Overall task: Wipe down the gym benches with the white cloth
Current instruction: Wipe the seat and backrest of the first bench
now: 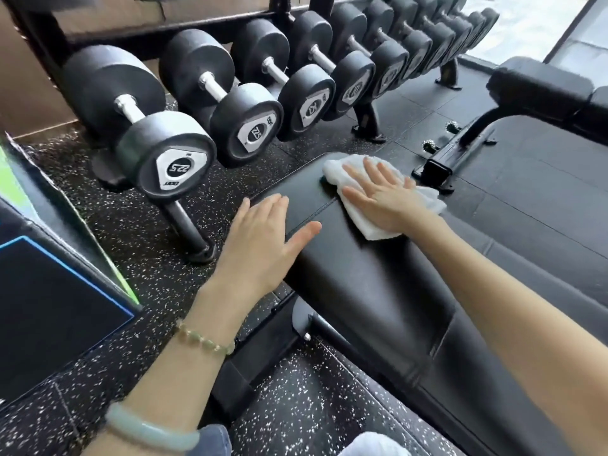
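Ideally, with the right hand point(378, 195) pressing straight, spread fingers point(370, 172) on the white cloth point(378, 230) near the far end of the gym bench point(378, 291) and the left hand point(263, 235) open, empty, at its edge, long overlapping strokes would cover it evenly.

nearest dumbbell cap point(179, 167): 225, upside down | second dumbbell cap point(255, 133): 225, tilted | farther caps point(314, 108): blurred

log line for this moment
step: wiping | right hand: flat on cloth, bench far end | left hand: flat on bench edge
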A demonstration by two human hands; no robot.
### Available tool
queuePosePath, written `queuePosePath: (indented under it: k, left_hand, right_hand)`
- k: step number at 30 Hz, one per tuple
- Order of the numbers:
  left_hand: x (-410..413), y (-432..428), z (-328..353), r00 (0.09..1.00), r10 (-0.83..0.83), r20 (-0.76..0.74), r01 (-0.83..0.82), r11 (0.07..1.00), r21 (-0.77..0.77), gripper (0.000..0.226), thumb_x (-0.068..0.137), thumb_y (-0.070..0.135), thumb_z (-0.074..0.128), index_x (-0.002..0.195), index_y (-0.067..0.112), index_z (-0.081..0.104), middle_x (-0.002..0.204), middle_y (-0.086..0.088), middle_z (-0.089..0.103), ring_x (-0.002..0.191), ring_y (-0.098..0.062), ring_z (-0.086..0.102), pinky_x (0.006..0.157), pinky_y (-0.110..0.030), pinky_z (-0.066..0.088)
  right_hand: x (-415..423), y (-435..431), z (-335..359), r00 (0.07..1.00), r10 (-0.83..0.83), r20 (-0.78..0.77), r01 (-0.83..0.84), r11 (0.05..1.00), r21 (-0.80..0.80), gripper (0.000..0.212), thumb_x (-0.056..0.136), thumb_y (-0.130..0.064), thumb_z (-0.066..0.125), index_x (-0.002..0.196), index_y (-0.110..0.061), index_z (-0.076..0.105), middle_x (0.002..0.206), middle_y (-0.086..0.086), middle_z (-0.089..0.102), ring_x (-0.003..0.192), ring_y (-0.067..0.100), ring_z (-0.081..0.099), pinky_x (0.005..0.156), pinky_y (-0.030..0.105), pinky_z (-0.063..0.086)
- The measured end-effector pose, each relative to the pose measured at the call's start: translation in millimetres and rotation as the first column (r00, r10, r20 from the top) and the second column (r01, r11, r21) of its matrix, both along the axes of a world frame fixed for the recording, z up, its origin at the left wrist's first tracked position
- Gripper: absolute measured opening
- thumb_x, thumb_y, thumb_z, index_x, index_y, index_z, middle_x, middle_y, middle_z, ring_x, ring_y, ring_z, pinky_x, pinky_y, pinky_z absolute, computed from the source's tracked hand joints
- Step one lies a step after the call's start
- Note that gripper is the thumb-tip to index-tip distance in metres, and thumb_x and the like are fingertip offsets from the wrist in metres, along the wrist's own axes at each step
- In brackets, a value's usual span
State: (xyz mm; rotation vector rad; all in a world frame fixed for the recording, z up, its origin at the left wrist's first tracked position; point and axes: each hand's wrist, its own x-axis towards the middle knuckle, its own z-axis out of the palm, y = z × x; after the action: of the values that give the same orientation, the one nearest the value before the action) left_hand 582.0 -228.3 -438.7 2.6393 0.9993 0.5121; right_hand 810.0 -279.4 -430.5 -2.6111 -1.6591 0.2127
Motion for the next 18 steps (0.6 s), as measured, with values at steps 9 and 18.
queuePosePath:
  k: [9, 18]
  left_hand:
    - [-8.7, 5.7, -8.0, 0.994, -0.041, -0.105, 0.019, 0.979, -0.204, 0.09, 0.086, 0.071, 0.003, 0.148, 0.009, 0.024, 0.155, -0.006, 0.02, 0.144, -0.016, 0.009, 0.117, -0.035, -0.001]
    - [-19.3, 32.5, 35.7, 0.866, -0.288, -0.408, 0.123, 0.915, -0.385, 0.091, 0.079, 0.066, -0.015, 0.15, 0.014, 0.004, 0.158, 0.0, -0.001, 0.144, -0.01, -0.006, 0.117, -0.036, -0.007]
  right_hand:
    - [0.0, 71.6, -5.7, 0.999, 0.004, 0.052, -0.003, 1.0, -0.028, 0.053, 0.1, -0.048, 0.014, 0.151, -0.034, 0.01, 0.16, -0.002, 0.007, 0.145, 0.021, 0.008, 0.113, 0.05, 0.015]
    - [-83.9, -17.3, -10.5, 0.999, 0.027, 0.044, -0.025, 0.998, -0.051, 0.053, 0.103, -0.046, 0.013, 0.148, -0.022, 0.029, 0.152, 0.01, 0.032, 0.14, 0.029, 0.03, 0.107, 0.055, 0.022]
